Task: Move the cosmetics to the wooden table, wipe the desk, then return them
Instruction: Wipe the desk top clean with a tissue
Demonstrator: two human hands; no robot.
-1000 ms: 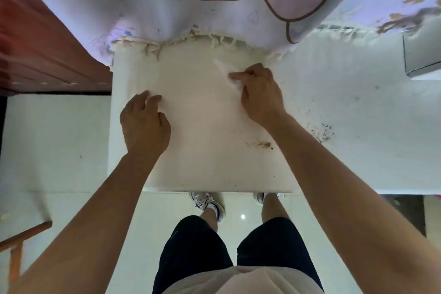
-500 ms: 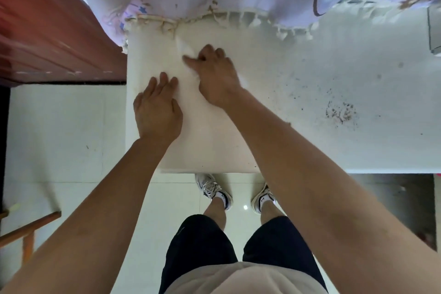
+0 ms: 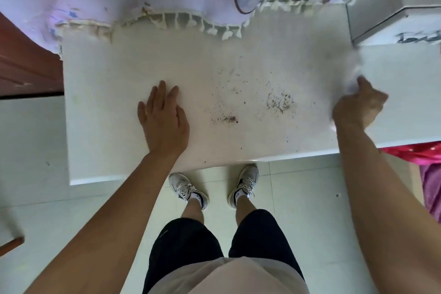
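The white desk (image 3: pixel 114 93) stretches across the view, with dark specks and crumbs (image 3: pixel 278 101) scattered around its middle. My left hand (image 3: pixel 163 117) lies flat on the desk left of centre, fingers apart, holding nothing. My right hand (image 3: pixel 358 107) is far to the right on the desk, blurred, its fingers closed around a white tissue (image 3: pixel 350 83) pressed to the surface. No cosmetics are in view.
A lilac patterned curtain with a cream fringe (image 3: pixel 181 24) hangs over the desk's far edge. A dark red wooden surface (image 3: pixel 21 62) stands at the left, a white box (image 3: pixel 391 16) at the back right, pink fabric (image 3: pixel 427 157) at the right.
My right hand with the tissue has swept from the desk's far left corner across to its right side. My left hand has flattened and stayed left of centre. The view has shifted right.
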